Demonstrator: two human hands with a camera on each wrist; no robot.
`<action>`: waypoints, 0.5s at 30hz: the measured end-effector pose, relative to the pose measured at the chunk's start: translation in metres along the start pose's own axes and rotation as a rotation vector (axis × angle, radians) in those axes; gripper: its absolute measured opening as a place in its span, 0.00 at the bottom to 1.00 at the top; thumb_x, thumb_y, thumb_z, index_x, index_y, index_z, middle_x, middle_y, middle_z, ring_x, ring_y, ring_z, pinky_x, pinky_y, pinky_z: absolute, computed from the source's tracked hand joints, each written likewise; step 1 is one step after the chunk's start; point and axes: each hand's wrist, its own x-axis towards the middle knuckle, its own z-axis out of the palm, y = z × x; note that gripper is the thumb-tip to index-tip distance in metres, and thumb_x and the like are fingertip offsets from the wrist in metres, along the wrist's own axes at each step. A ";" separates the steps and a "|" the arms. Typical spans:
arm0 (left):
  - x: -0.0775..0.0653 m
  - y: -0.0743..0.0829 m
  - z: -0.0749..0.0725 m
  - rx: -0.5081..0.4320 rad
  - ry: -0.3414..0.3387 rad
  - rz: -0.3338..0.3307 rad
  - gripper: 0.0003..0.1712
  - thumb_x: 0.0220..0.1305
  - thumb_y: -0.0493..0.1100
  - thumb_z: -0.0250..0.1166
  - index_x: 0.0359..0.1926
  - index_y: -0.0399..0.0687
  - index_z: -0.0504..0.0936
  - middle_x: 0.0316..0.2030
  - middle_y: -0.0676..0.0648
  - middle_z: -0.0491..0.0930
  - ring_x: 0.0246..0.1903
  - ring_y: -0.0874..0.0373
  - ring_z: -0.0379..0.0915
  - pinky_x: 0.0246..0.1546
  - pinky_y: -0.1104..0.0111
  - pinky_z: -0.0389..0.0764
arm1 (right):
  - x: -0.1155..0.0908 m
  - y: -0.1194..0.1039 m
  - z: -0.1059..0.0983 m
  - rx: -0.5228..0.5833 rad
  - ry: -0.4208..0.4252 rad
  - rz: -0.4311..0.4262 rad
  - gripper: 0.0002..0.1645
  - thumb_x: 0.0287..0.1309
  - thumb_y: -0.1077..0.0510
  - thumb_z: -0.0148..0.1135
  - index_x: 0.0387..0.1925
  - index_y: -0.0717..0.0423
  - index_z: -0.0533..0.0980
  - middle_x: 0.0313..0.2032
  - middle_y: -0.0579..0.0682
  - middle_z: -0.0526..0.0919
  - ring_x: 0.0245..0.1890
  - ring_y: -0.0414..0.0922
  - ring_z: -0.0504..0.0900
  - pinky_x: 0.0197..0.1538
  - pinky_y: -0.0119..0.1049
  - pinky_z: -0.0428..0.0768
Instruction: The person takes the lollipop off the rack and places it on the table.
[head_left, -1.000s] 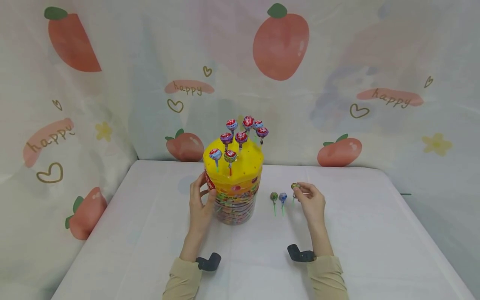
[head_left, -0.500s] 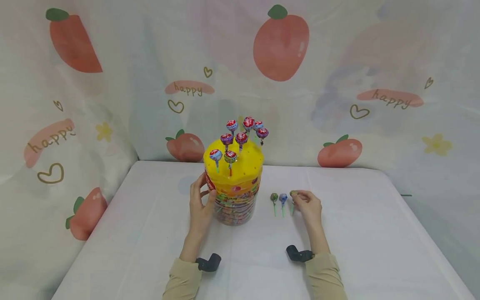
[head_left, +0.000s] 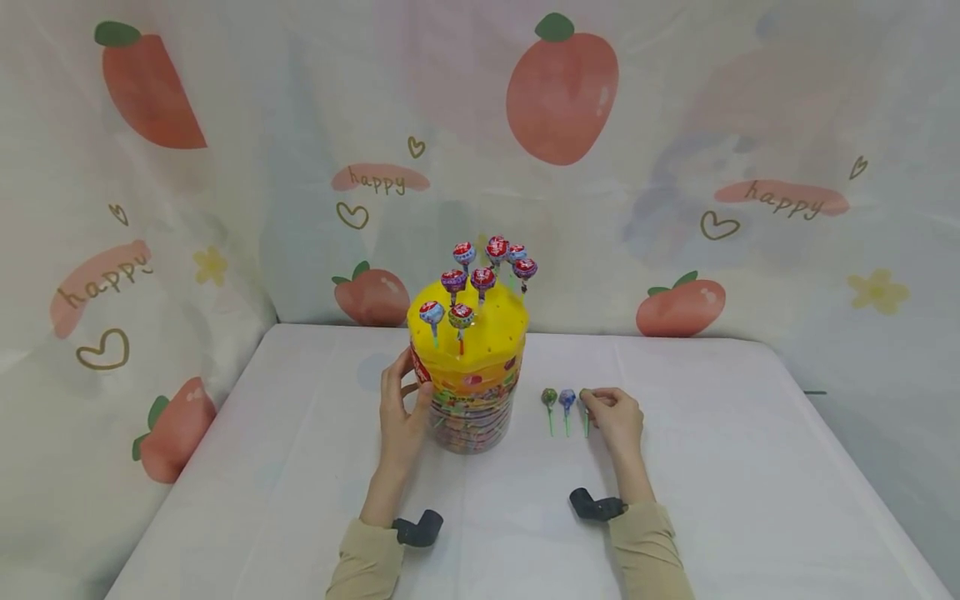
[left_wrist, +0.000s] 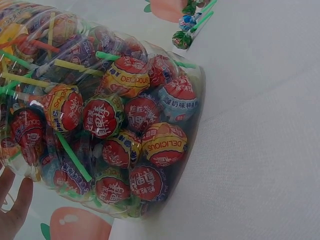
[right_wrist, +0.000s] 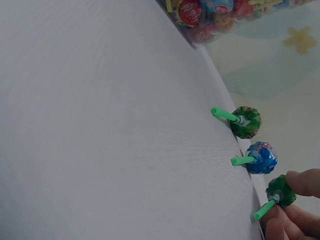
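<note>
A clear plastic jar (head_left: 471,425) full of wrapped lollipops stands upright on the table, topped by a yellow lid (head_left: 495,329). Several lollipops stick up out of that lid. My left hand (head_left: 399,412) holds the jar's left side, thumb in front and fingers farther back. To the right of the jar, my right hand (head_left: 618,418) pinches the green-wrapped head of a lollipop (right_wrist: 281,191) between thumb and fingers. Its green stick points toward me, close over the table. Beside it lie a blue-wrapped lollipop (head_left: 567,398) and another green-wrapped lollipop (head_left: 550,397), in a row.
White cloth covers the table (head_left: 720,467). Behind it and along the left hangs a pale curtain (head_left: 465,83) printed with fruit, hearts and flowers. Each wrist wears a black camera mount, one of them the left mount (head_left: 420,529).
My right hand has come down and slightly left with its lollipop, bringing it level with the other two in the row. The left hand keeps its place on the jar.
</note>
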 end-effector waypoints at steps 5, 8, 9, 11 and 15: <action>-0.001 -0.001 0.001 0.009 0.006 0.002 0.33 0.64 0.32 0.58 0.69 0.39 0.60 0.60 0.35 0.66 0.61 0.47 0.63 0.56 0.47 0.74 | -0.002 -0.001 0.001 -0.037 0.020 -0.019 0.20 0.58 0.49 0.64 0.42 0.62 0.79 0.27 0.53 0.86 0.18 0.34 0.78 0.24 0.24 0.73; 0.000 -0.013 0.002 0.005 0.011 0.006 0.34 0.65 0.33 0.59 0.70 0.46 0.61 0.61 0.39 0.67 0.61 0.51 0.63 0.57 0.49 0.74 | -0.002 -0.001 0.001 -0.062 0.025 -0.030 0.20 0.57 0.49 0.65 0.41 0.62 0.80 0.26 0.53 0.86 0.18 0.34 0.78 0.24 0.26 0.72; 0.000 -0.015 0.002 0.005 0.011 0.007 0.34 0.65 0.35 0.59 0.70 0.49 0.61 0.61 0.41 0.67 0.61 0.53 0.63 0.57 0.50 0.74 | -0.002 -0.001 0.001 -0.073 0.026 -0.033 0.20 0.57 0.49 0.65 0.41 0.62 0.80 0.26 0.53 0.86 0.18 0.34 0.77 0.25 0.26 0.72; 0.000 -0.019 0.003 0.001 0.009 0.014 0.34 0.66 0.37 0.59 0.70 0.53 0.61 0.61 0.43 0.67 0.62 0.55 0.63 0.57 0.53 0.75 | -0.002 -0.001 0.002 -0.094 0.030 -0.036 0.20 0.56 0.48 0.65 0.40 0.61 0.80 0.25 0.51 0.86 0.18 0.34 0.76 0.27 0.28 0.71; -0.001 -0.022 0.002 0.007 0.004 0.014 0.33 0.67 0.43 0.59 0.71 0.57 0.60 0.61 0.46 0.67 0.62 0.57 0.63 0.57 0.56 0.75 | -0.003 -0.001 0.002 -0.111 0.026 -0.031 0.20 0.56 0.48 0.66 0.40 0.61 0.81 0.23 0.49 0.85 0.17 0.34 0.75 0.28 0.29 0.69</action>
